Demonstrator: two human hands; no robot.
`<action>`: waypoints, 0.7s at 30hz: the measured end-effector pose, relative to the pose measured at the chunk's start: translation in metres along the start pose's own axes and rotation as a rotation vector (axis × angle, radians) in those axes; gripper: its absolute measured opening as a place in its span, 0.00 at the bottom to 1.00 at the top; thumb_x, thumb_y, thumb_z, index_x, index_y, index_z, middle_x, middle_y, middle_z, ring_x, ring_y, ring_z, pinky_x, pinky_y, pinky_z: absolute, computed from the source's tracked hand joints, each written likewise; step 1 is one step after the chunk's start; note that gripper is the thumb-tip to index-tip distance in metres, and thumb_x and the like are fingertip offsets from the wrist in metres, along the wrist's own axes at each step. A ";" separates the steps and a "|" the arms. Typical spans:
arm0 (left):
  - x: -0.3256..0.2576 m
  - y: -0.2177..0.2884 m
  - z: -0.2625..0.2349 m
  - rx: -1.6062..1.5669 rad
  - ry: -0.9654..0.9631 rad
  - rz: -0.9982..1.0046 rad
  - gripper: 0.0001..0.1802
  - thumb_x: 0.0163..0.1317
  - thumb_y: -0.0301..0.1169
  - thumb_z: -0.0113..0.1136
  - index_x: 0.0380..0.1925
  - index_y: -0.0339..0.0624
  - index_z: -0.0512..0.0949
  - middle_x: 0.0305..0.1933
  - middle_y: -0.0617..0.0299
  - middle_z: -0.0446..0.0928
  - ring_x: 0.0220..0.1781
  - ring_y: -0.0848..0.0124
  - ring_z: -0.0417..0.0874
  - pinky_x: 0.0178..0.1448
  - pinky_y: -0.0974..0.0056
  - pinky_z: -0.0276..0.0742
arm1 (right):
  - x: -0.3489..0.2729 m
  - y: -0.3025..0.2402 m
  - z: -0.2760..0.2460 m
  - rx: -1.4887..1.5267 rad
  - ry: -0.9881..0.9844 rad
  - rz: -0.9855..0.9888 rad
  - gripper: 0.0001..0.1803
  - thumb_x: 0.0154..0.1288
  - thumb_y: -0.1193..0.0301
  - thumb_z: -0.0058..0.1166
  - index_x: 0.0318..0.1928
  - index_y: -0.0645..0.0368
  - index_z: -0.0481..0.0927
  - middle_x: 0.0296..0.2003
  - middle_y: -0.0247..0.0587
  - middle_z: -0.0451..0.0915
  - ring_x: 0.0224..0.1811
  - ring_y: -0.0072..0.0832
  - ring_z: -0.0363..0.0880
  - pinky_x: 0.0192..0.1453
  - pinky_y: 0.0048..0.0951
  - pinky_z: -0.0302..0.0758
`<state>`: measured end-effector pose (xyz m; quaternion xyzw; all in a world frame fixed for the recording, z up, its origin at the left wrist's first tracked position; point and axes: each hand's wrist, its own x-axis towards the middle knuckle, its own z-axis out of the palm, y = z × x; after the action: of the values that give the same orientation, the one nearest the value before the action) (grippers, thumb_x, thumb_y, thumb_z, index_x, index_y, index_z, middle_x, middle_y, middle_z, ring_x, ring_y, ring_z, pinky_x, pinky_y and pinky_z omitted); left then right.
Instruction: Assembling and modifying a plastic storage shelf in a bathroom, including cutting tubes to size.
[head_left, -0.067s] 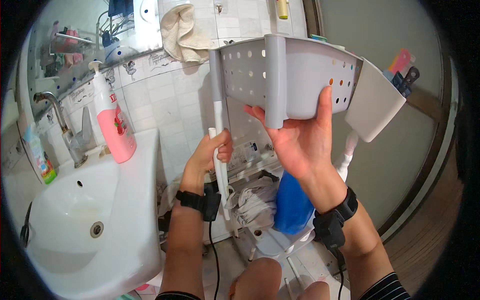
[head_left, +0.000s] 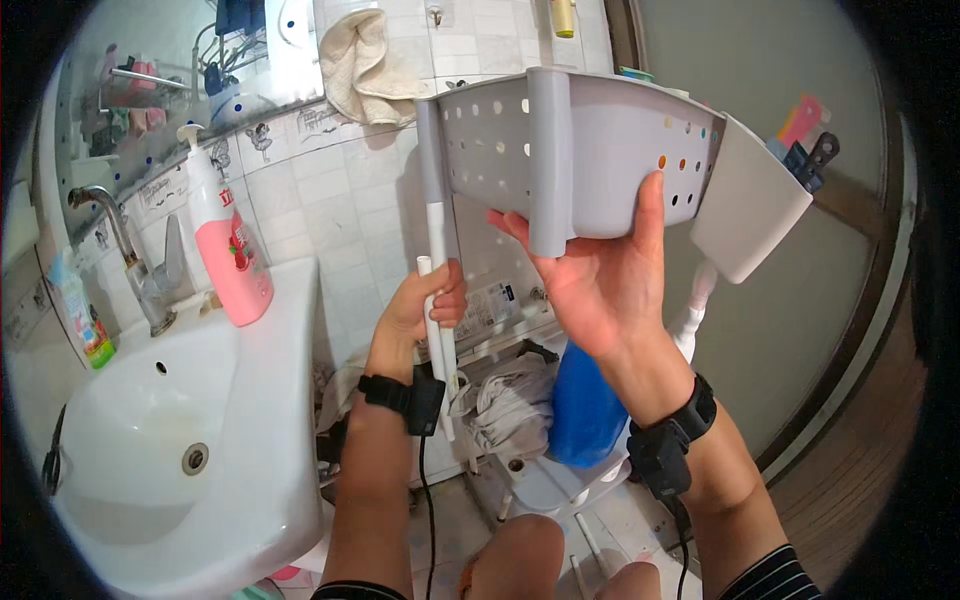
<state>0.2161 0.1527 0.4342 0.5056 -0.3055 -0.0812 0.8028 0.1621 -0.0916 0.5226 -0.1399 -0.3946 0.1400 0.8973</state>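
My left hand (head_left: 425, 305) is closed around white tubes in front of the tiled wall. One white tube (head_left: 437, 235) runs up into a grey corner sleeve of the basket; a second, loose tube (head_left: 425, 265) lies alongside it, its top end free. My right hand (head_left: 605, 270) holds up the grey perforated basket (head_left: 620, 140) from underneath, palm upward, thumb against its outer wall and fingers under the bottom edge. On the basket's right end hangs a pale side bin (head_left: 750, 210), with a dark-handled tool (head_left: 810, 160) and a pink-orange item showing above it. The basket's inside is hidden.
At left stands a white sink (head_left: 210, 400) with a tap (head_left: 125, 250) and a pink pump bottle (head_left: 230, 250). Below my hands, a lower grey shelf (head_left: 555, 490) holds a blue container (head_left: 585, 410) and crumpled cloth (head_left: 510, 405). A glass door (head_left: 790, 330) is at right.
My left wrist has shifted very slightly to the right. The basket and my right hand stay in place.
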 end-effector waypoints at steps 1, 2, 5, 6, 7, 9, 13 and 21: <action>0.000 -0.001 -0.006 -0.151 -0.156 -0.024 0.15 0.63 0.40 0.52 0.23 0.46 0.63 0.15 0.70 0.57 0.14 0.81 0.57 0.16 0.75 0.55 | -0.001 0.000 0.001 0.006 -0.001 0.001 0.42 0.60 0.41 0.41 0.62 0.60 0.54 0.58 0.48 0.61 0.60 0.43 0.63 0.66 0.52 0.60; 0.001 -0.002 -0.007 -0.149 -0.153 -0.026 0.15 0.63 0.40 0.52 0.23 0.46 0.63 0.15 0.70 0.57 0.14 0.81 0.57 0.16 0.75 0.55 | -0.001 0.000 0.002 0.020 0.007 0.012 0.39 0.60 0.41 0.43 0.60 0.59 0.58 0.56 0.46 0.65 0.57 0.40 0.67 0.63 0.48 0.64; -0.010 0.004 0.001 -0.187 -0.198 -0.026 0.15 0.62 0.41 0.52 0.23 0.46 0.64 0.15 0.71 0.57 0.14 0.82 0.57 0.16 0.75 0.54 | -0.003 0.003 0.008 0.051 0.006 0.031 0.37 0.59 0.41 0.44 0.58 0.58 0.61 0.53 0.43 0.69 0.54 0.37 0.70 0.60 0.44 0.68; -0.006 -0.005 0.008 -0.047 0.000 0.026 0.15 0.62 0.41 0.53 0.24 0.46 0.64 0.15 0.71 0.57 0.14 0.81 0.57 0.17 0.75 0.54 | -0.001 0.001 0.002 0.032 0.017 0.020 0.37 0.59 0.41 0.44 0.58 0.58 0.61 0.53 0.43 0.69 0.55 0.37 0.70 0.60 0.44 0.68; -0.001 -0.013 0.011 0.094 0.199 0.080 0.15 0.62 0.41 0.53 0.24 0.46 0.64 0.16 0.70 0.57 0.14 0.81 0.57 0.17 0.75 0.55 | 0.000 0.000 -0.003 0.021 0.024 0.008 0.37 0.59 0.41 0.44 0.58 0.58 0.61 0.53 0.43 0.69 0.55 0.37 0.70 0.60 0.44 0.68; -0.005 -0.018 0.018 0.227 0.306 0.129 0.14 0.62 0.41 0.53 0.25 0.46 0.64 0.16 0.70 0.58 0.14 0.81 0.57 0.17 0.75 0.55 | -0.004 0.001 -0.001 0.050 0.034 0.032 0.38 0.59 0.41 0.44 0.58 0.58 0.61 0.53 0.44 0.69 0.55 0.37 0.70 0.60 0.44 0.68; -0.010 -0.020 0.025 0.218 0.361 0.151 0.15 0.62 0.43 0.53 0.25 0.47 0.64 0.16 0.69 0.58 0.14 0.80 0.57 0.17 0.74 0.54 | -0.004 0.000 0.000 0.054 -0.005 0.021 0.37 0.59 0.42 0.45 0.58 0.57 0.61 0.54 0.43 0.68 0.55 0.36 0.69 0.59 0.43 0.68; -0.010 -0.022 0.023 0.189 0.359 0.122 0.15 0.63 0.42 0.52 0.24 0.48 0.64 0.15 0.70 0.59 0.13 0.81 0.56 0.17 0.74 0.52 | -0.006 -0.001 0.000 0.054 0.040 0.008 0.36 0.59 0.43 0.46 0.57 0.56 0.63 0.54 0.41 0.69 0.55 0.35 0.69 0.60 0.39 0.67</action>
<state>0.1988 0.1294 0.4185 0.5656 -0.1938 0.0881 0.7968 0.1583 -0.0942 0.5194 -0.1200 -0.3719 0.1514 0.9079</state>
